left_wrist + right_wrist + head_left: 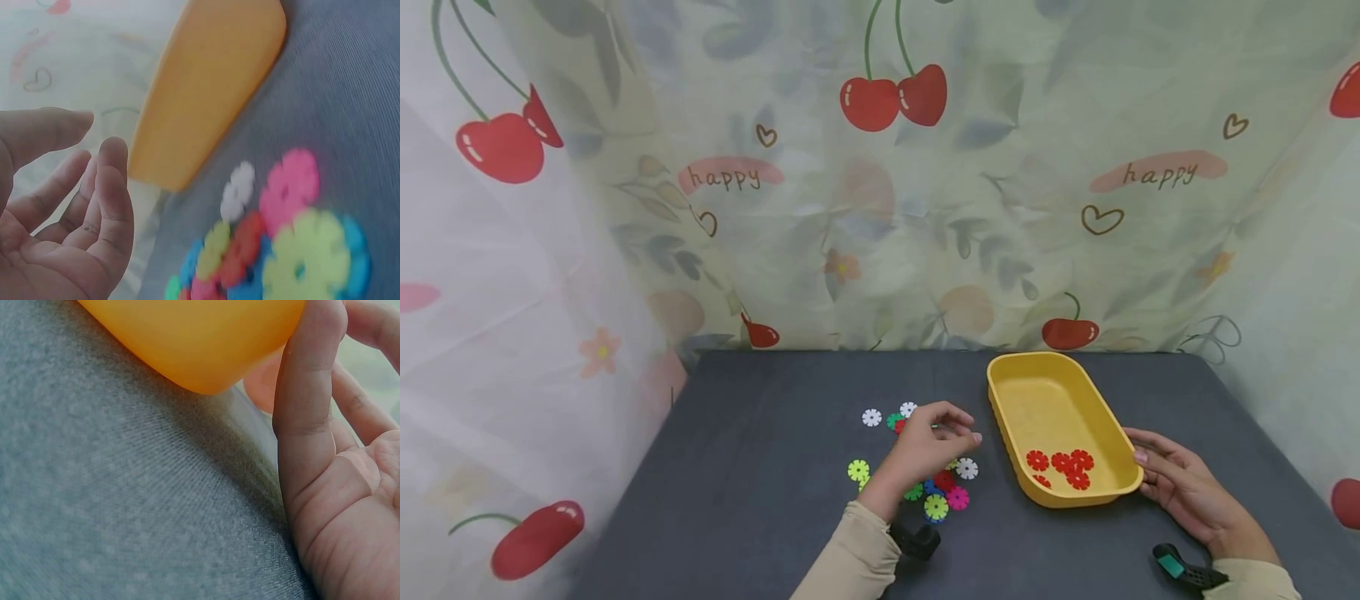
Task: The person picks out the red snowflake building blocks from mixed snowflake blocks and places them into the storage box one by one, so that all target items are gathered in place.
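My left hand (925,446) hovers over a loose pile of flower-shaped plastic discs, its fingers loosely bent. A gap shows between thumb and fingertips in the left wrist view, with nothing held there. Below the hand lie a yellow-green disc (306,259), a pink disc (290,184) and a white disc (238,191), among several others. The yellow tray (1037,400) stands to the right of the pile, with several red discs (1078,479) in its near end. My right hand (1195,496) rests against the tray's right side near the front corner, fingers fairly straight.
Behind the left hand lie white discs (872,417) and a green disc (893,421). The dark tabletop (737,483) ends at a patterned cloth wall (887,275) at the back, with more cloth at both sides. Each wrist wears a black strap.
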Demonstrator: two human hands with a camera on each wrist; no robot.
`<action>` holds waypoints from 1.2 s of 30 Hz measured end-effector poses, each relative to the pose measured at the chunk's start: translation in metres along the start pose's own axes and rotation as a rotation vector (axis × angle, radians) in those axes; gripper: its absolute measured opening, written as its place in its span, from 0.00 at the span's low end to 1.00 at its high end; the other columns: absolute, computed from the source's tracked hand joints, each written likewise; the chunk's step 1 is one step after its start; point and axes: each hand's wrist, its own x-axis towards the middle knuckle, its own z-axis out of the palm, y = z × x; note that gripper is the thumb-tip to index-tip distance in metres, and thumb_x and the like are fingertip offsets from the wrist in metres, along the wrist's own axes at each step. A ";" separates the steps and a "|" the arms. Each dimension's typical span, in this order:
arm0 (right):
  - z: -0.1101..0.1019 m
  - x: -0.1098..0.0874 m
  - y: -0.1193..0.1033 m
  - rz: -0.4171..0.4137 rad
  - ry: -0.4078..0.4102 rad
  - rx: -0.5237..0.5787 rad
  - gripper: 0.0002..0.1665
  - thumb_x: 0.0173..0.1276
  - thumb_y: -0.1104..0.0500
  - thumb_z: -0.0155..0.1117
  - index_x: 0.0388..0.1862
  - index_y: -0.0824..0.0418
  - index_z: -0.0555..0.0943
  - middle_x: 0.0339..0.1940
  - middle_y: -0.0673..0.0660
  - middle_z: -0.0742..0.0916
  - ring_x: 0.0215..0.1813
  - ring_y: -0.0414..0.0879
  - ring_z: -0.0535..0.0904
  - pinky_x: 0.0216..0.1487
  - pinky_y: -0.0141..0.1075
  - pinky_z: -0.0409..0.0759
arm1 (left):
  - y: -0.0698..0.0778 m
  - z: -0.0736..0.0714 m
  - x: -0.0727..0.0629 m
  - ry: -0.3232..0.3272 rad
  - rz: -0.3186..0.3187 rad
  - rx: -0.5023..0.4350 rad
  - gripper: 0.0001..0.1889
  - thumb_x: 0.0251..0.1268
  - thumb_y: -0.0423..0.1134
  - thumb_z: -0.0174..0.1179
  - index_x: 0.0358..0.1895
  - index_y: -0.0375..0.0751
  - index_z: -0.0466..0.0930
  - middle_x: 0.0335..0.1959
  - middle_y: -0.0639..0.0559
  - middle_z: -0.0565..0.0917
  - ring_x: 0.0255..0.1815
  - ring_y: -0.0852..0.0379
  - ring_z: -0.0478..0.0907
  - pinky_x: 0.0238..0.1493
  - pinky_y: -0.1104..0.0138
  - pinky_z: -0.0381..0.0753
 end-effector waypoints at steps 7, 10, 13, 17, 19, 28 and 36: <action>0.000 0.000 0.000 0.005 0.009 -0.009 0.23 0.89 0.62 0.47 0.62 0.37 0.83 0.56 0.42 0.90 0.46 0.39 0.89 0.45 0.34 0.88 | -0.013 -0.022 -0.008 0.038 -0.035 0.042 0.13 0.69 0.45 0.72 0.51 0.45 0.86 0.44 0.49 0.85 0.36 0.39 0.84 0.25 0.65 0.77; -0.001 0.000 0.000 0.011 0.020 -0.012 0.23 0.88 0.62 0.47 0.62 0.37 0.84 0.55 0.42 0.90 0.46 0.39 0.88 0.45 0.33 0.88 | -0.018 -0.031 -0.009 0.065 -0.041 0.073 0.16 0.69 0.46 0.72 0.53 0.40 0.86 0.45 0.48 0.85 0.39 0.47 0.86 0.35 0.64 0.83; -0.002 -0.001 0.001 0.015 0.019 -0.008 0.23 0.88 0.61 0.47 0.62 0.37 0.84 0.55 0.42 0.90 0.45 0.39 0.88 0.44 0.33 0.88 | -0.024 -0.038 -0.010 0.089 -0.041 0.071 0.19 0.69 0.45 0.72 0.54 0.35 0.85 0.45 0.47 0.85 0.39 0.49 0.85 0.41 0.63 0.85; -0.003 0.000 0.001 0.006 0.008 -0.001 0.23 0.89 0.62 0.47 0.62 0.38 0.84 0.55 0.42 0.90 0.45 0.39 0.88 0.44 0.33 0.88 | -0.028 -0.045 -0.010 0.111 -0.043 0.053 0.19 0.68 0.43 0.73 0.54 0.33 0.84 0.45 0.44 0.85 0.42 0.42 0.86 0.42 0.59 0.86; -0.003 0.000 0.002 -0.001 -0.004 0.005 0.24 0.89 0.62 0.46 0.63 0.38 0.84 0.55 0.43 0.90 0.45 0.39 0.88 0.44 0.33 0.88 | -0.028 -0.048 -0.010 0.124 -0.049 0.057 0.19 0.68 0.43 0.73 0.55 0.34 0.84 0.45 0.43 0.86 0.43 0.39 0.86 0.42 0.59 0.85; -0.002 0.000 0.000 -0.002 -0.021 0.012 0.24 0.89 0.63 0.45 0.63 0.39 0.83 0.55 0.43 0.90 0.45 0.39 0.89 0.44 0.33 0.88 | -0.033 -0.067 -0.013 0.197 -0.042 0.154 0.17 0.69 0.41 0.72 0.53 0.33 0.85 0.44 0.41 0.86 0.38 0.52 0.83 0.38 0.62 0.83; -0.002 -0.001 0.000 -0.004 -0.023 0.025 0.25 0.89 0.63 0.45 0.63 0.39 0.84 0.55 0.43 0.91 0.45 0.39 0.89 0.44 0.33 0.88 | -0.038 -0.071 -0.014 0.234 -0.080 0.264 0.16 0.68 0.40 0.73 0.51 0.32 0.85 0.39 0.42 0.85 0.35 0.54 0.79 0.34 0.62 0.80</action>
